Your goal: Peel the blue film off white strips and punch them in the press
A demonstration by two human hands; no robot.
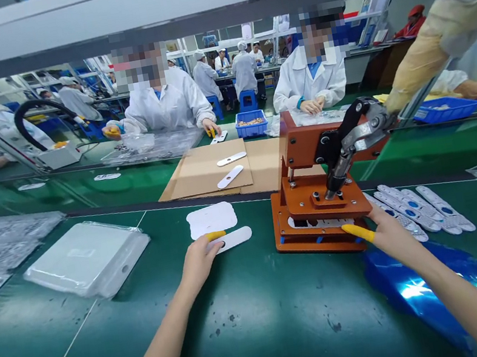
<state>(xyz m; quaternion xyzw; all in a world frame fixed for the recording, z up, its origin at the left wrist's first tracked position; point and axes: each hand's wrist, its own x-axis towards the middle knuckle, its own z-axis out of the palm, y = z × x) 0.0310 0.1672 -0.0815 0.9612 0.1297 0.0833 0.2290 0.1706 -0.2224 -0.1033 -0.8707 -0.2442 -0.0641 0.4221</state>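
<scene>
A: Surface, room?
B: Green bench point(282, 318), dark scuffs, white lines across. Cardboard point(203, 163) beyond its far edge, then workers point(180, 96) in white coats at further benches, blue stools point(247, 100) behind.
A: Strip?
B: White strip point(237, 238) at the bench's middle, just nearer than a white sheet point(212, 219). Left hand point(200, 263) has its left end pinched, thumb to fingers. Long axis left-right, free end pointing right, slightly away.
A: Right hand?
B: Right hand point(386, 232) at the orange press point(298, 243), yellow-tipped finger point(359, 233) reaching the plate point(318, 223) inside. Can't tell if it grips. Plate also left-right.
A: Labels?
B: Patch on the bagged stack point(83, 253), too small to read. Pile point(442, 207) right of press: dark round marks.
</scene>
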